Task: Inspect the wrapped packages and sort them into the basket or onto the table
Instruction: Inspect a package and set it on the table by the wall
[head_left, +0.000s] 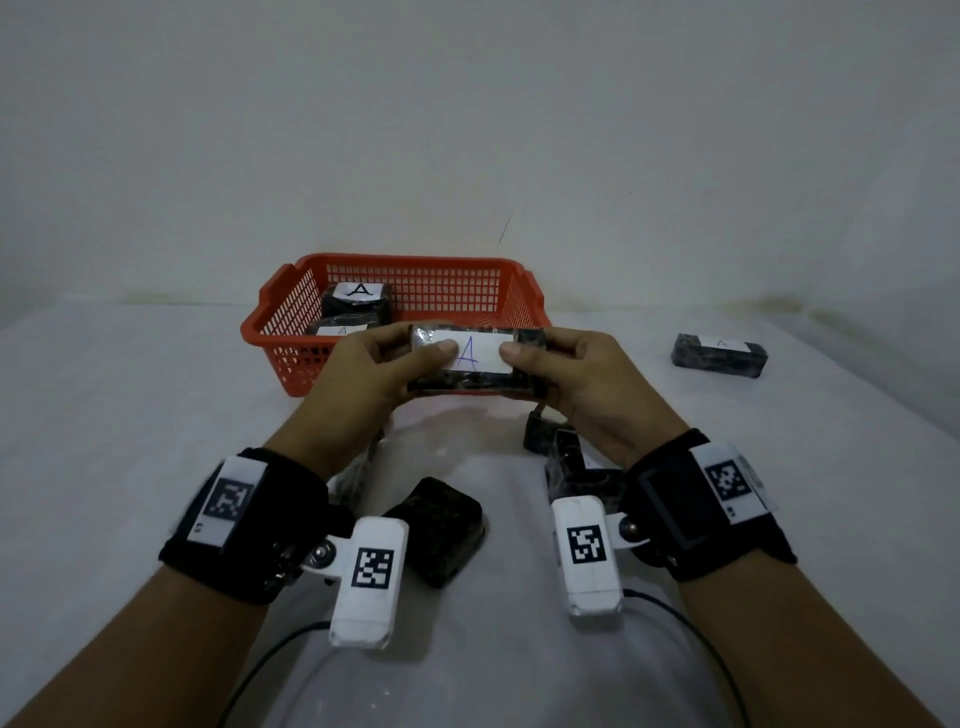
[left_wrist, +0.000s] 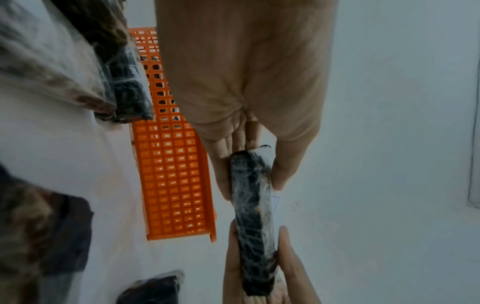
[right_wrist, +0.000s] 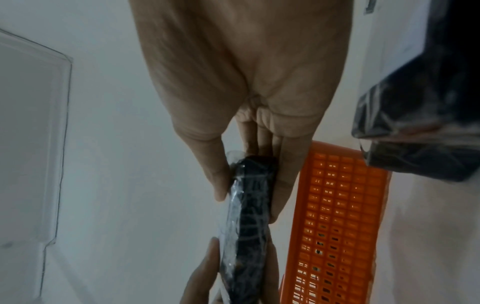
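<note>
Above the tabletop, head view: both hands hold one wrapped package (head_left: 475, 358) level in front of the red basket (head_left: 291, 322), its white label with a handwritten "A" facing up.
Left hand, head view: the left hand (head_left: 363, 379) grips the package's left end, thumb on the label's edge, fingers curled beneath.
Right hand, head view: the right hand (head_left: 582, 384) grips the right end the same way.
Sorted so far, head view: two labelled packages (head_left: 356, 306) lie inside the basket, the one whose label reads clearly marked "A"; one labelled package (head_left: 719, 355) lies alone on the tabletop (head_left: 130, 415) well to the right.
Left to do, head view: several dark packages (head_left: 441, 525) sit near the wrists, partly hidden, so the count is unclear. By my reading, sorting is partway through, with this package under inspection.
Left wrist view: the left hand's fingers (left_wrist: 223, 176) and thumb pinch the near end of the dark, film-wrapped package (left_wrist: 253, 216); the other hand's fingers clasp its far end. The basket's mesh wall (left_wrist: 174, 164) lies beside it.
Right wrist view: the right hand's thumb and fingers (right_wrist: 283, 185) pinch the package (right_wrist: 246, 216) edge-on, held clear of the basket (right_wrist: 337, 216) alongside.
</note>
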